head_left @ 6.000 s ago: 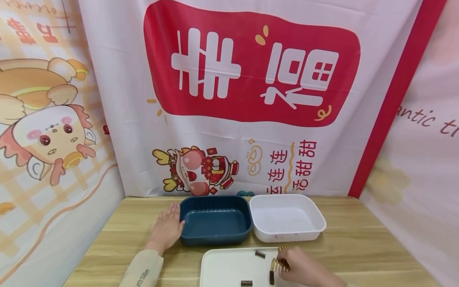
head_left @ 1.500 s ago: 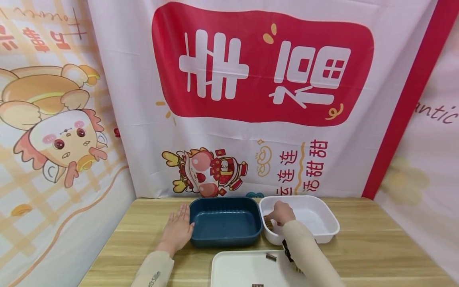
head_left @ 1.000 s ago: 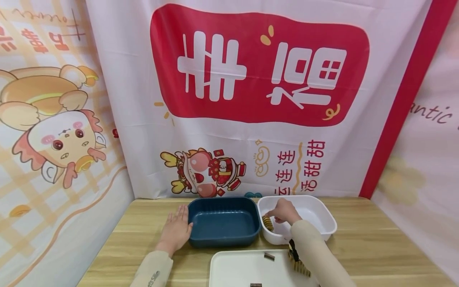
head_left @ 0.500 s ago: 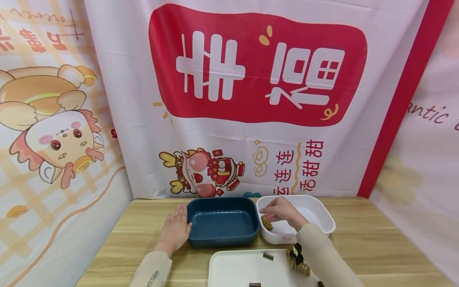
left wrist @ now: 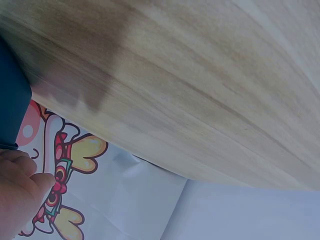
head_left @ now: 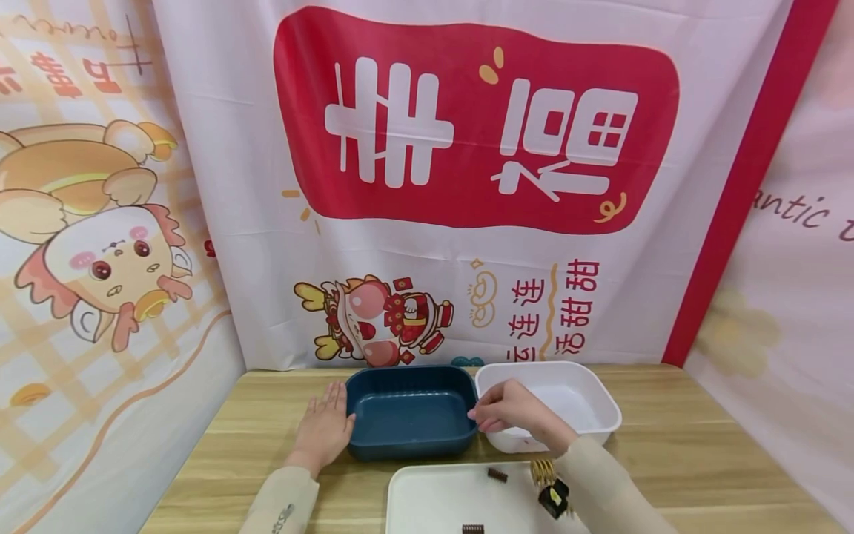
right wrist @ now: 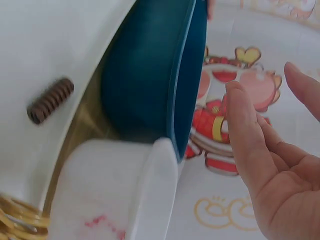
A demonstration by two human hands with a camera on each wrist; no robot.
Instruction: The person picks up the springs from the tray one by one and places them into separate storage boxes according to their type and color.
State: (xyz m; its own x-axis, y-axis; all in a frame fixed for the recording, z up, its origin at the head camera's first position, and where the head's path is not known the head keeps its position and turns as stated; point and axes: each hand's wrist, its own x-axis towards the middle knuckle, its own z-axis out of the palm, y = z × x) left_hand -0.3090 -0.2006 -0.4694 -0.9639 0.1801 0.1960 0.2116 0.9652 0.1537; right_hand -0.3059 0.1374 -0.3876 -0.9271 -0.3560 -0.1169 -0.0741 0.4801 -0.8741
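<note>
My left hand (head_left: pixel 323 426) rests with straight fingers against the left side of the dark blue bin (head_left: pixel 412 450). Above the left rim of the white bin (head_left: pixel 603 426), my right hand (head_left: pixel 510 409) hovers. In the right wrist view its thumb (right wrist: pixel 302 87) is apart from the fingers and nothing is held. Two small brown springs lie on the cream tray (head_left: pixel 427 489): a farther spring (head_left: pixel 497 475) and a nearer spring (head_left: pixel 473 529). Gold coils (head_left: pixel 543 472) show by the right sleeve. The white bin's left interior is hidden behind the right hand.
The bins stand side by side on the wooden table (head_left: pixel 220 445), with the tray in front of them. A printed cloth (head_left: pixel 247 297) hangs behind the table. A small black piece with a yellow mark (head_left: pixel 554 498) is at my right sleeve.
My right hand reached from the tray into the white bin, where a gold spring now lay beneath its fingers, then lifted and moved left toward the blue bin. My left hand stayed.
</note>
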